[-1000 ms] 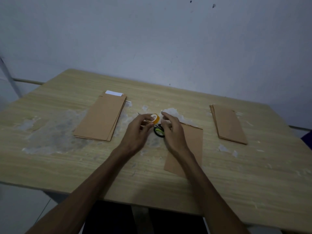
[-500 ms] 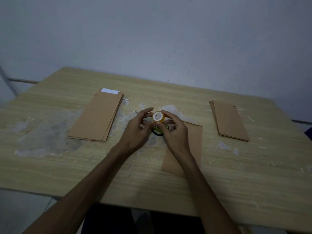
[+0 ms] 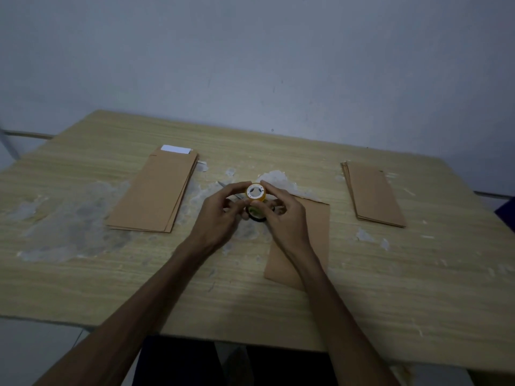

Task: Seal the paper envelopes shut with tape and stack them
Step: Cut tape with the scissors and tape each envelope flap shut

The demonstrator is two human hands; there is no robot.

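Both hands meet over the middle of the wooden table (image 3: 390, 288), holding a small roll of tape (image 3: 255, 192) between them, its white core facing the camera. The left hand (image 3: 220, 218) curls its fingers and thumb round the roll's left side; the right hand (image 3: 284, 215) pinches the right and lower edge with curled fingertips.

Directly beneath the roll, partly hidden by the fingers, lies a pair of scissors (image 3: 256, 214) with dark handles lined in green; a thin metal tip shows left of the roll. How the blades stand cannot be told.

A single brown paper envelope (image 3: 309, 232) lies flat just right of the roll, reaching toward the near edge, with the right wrist and forearm crossing over it. Well left of the roll sits a stack of brown envelopes (image 3: 156, 193), a white slip (image 3: 176, 149) showing at its far end. Well right of the roll is a smaller stack of envelopes (image 3: 373, 195).

Pale patches of torn residue (image 3: 75, 227) mark the tabletop left of the roll, and another whitish patch (image 3: 274, 178) lies just behind it. A grey wall (image 3: 250, 65) stands behind the table.
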